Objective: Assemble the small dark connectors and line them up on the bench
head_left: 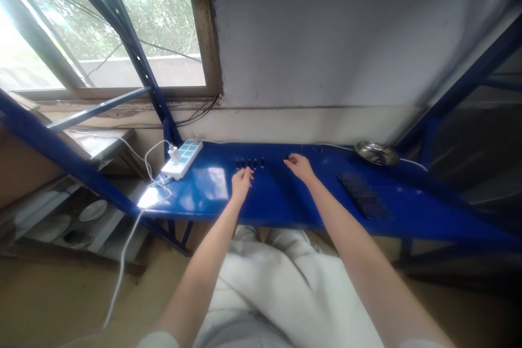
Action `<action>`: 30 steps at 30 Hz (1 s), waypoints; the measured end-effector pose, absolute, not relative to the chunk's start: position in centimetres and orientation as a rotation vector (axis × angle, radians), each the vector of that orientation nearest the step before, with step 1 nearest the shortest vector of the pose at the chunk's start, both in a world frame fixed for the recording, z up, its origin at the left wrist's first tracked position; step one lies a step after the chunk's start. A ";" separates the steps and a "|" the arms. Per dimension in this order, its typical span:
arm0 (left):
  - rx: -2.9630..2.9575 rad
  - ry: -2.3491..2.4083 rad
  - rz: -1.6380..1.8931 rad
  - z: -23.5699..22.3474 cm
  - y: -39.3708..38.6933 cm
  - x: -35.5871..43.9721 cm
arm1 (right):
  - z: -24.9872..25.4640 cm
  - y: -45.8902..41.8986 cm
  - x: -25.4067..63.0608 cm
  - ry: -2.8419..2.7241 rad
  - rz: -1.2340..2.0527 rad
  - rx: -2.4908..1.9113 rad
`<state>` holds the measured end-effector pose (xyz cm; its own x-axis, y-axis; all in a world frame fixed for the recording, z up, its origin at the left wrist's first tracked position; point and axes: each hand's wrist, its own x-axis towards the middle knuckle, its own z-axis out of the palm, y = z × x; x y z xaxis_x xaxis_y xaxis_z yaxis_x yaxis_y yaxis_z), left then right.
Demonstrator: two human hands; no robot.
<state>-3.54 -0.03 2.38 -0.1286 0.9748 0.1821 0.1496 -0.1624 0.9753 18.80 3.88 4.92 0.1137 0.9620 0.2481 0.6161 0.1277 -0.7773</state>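
Several small black pieces [262, 162] stand in a short row on the blue table [277, 196]; their exact kind is too small to tell. My left hand [242, 184] is just in front of this row, its fingers pinched together, and whatever lies between the fingertips cannot be made out. To the right of the row, my right hand [300, 167] pinches a small dark piece [287, 158] low over the tabletop. A few tiny bits [314, 149] lie farther back, near the wall edge.
At the left end sits a white power strip [183, 160] with a plug and cable. A shiny metal bowl [376, 153] stands at the back right. Nearer lies a dark flat, blurred-out object [362, 196]. Blue frame posts [141, 60] rise beside the window.
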 end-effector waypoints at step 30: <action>1.351 1.415 1.262 1.5 -0.6 -3.6 | 0.1 10.6 19.2 -1.727 0.426 -1.831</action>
<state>-3.57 -0.62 1.46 -0.1184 0.9890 0.0890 0.2011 -0.0639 0.9775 19.17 10.64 0.10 0.1106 0.9814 0.1567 0.7959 0.0070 -0.6054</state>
